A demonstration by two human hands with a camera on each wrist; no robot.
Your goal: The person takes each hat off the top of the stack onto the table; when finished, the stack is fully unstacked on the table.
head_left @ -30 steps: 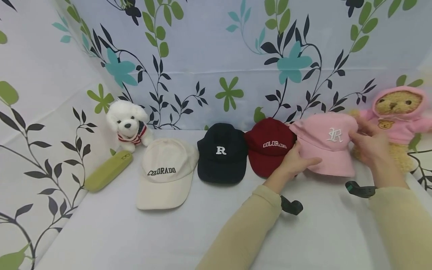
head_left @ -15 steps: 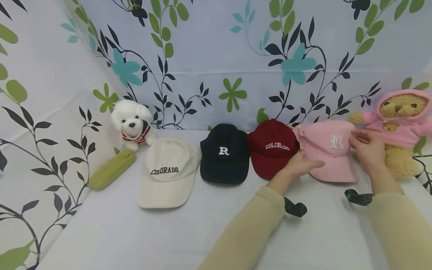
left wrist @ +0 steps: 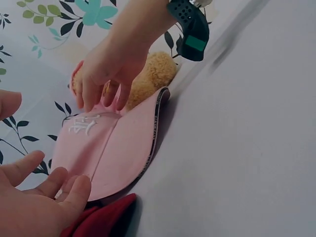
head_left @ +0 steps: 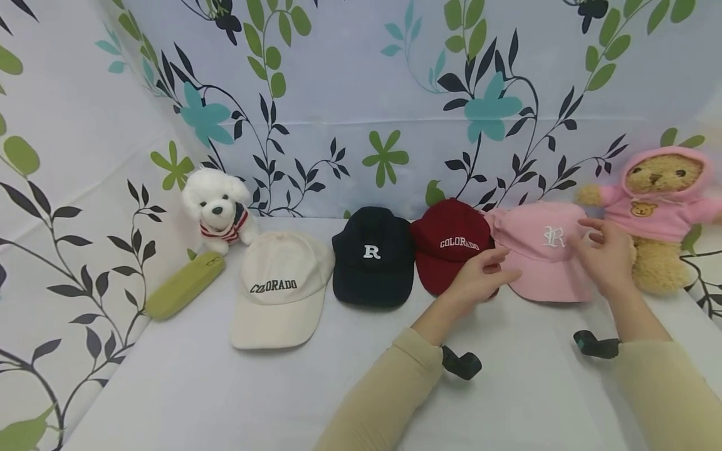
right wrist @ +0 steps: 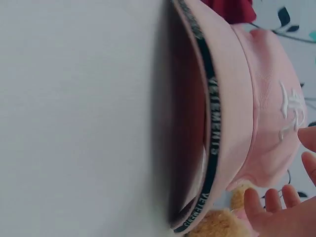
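A pink cap with a white embroidered letter rests on the white table, brim toward me. My right hand hovers at its right side, fingers loosely bent around air; in the right wrist view the thumb and fingers are spread apart beside the crown. My left hand is in front of the dark red cap, its fingertips overlapping the pink cap's left edge in the head view. Nothing lies between its fingers in the left wrist view. Black lettered trim lines the pink brim.
A black cap and a cream cap continue the row leftward. At the left sit a white plush dog and a green glasses case. A teddy bear in a pink hoodie sits right. Patterned cloth hangs behind.
The pink cap, held by both hands and higher at first, has come down onto the table. Both hands have let go of it; the left has drawn back leftward.
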